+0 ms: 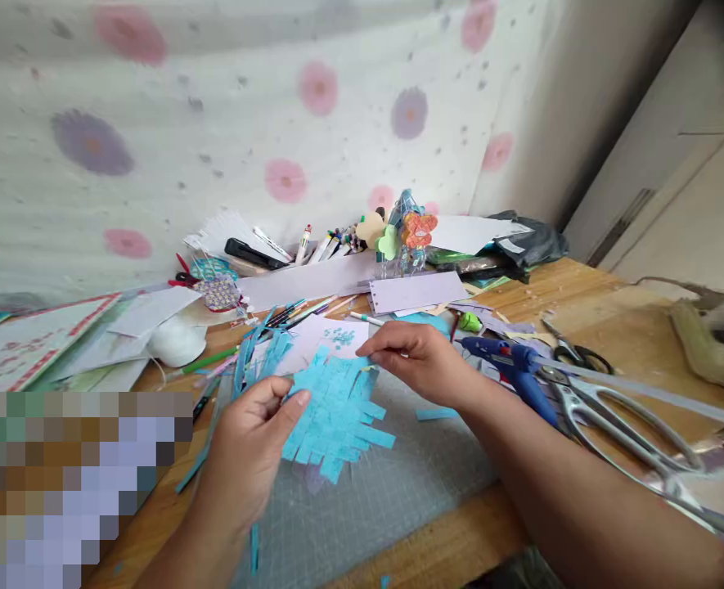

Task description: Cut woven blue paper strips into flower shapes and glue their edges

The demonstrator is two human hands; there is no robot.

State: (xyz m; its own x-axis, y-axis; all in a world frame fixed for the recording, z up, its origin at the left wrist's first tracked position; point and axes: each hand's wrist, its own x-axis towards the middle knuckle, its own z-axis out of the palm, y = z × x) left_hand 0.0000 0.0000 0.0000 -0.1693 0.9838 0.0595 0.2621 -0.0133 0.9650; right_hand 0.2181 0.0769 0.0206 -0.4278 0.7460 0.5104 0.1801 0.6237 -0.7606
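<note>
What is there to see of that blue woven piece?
The blue woven piece looks like paper: bright blue strips crossed into a flat sheet, with loose ends of uneven length sticking out, most clearly at the lower and right edges. It sits over the grey mat. The left hand pinches its left edge, thumb on top. Fingertips of the right hand are at its upper right corner; whether they grip it is unclear.

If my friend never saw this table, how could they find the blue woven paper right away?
On the wooden table lies a grey gridded mat. Over it, the left hand holds the blue woven paper by its left edge. Unlike the loose blue strips nearby, it has many strips crossed together, with uneven ends sticking out.
</note>
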